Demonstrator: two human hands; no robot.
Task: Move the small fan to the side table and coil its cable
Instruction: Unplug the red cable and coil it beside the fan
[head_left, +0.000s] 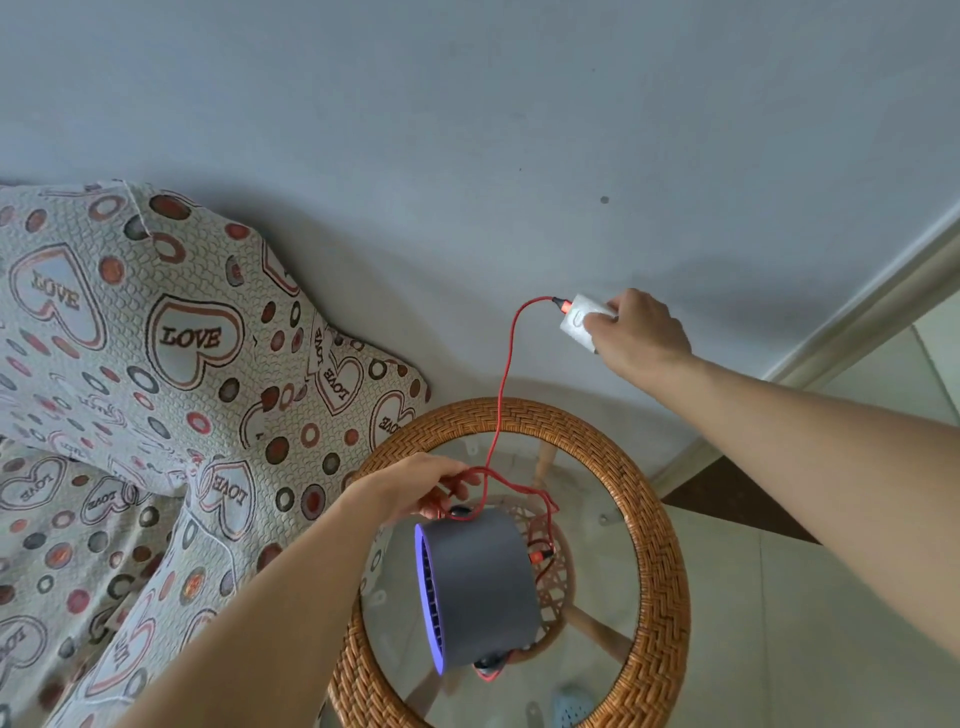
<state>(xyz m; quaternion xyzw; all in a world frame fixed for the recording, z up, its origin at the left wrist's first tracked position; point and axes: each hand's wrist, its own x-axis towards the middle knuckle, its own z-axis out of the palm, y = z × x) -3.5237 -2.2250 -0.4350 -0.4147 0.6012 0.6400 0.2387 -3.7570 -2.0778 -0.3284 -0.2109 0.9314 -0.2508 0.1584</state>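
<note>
We note a heart-print cover (156, 364) at left, beside the round wicker side table (660, 545) with its glass top. Over the glass hangs the grey fan (480, 587). Our left hand (415, 486) has its fingers curled shut around the fan's top and a loop of red cable (501, 405). Our right hand (641, 330), fingers closed, grips the white plug adapter (579, 319) against the wall.

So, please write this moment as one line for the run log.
left hand: pinching red cable | right hand: on white charger at wall | fan: over wicker table | cable: uncoiled
</note>
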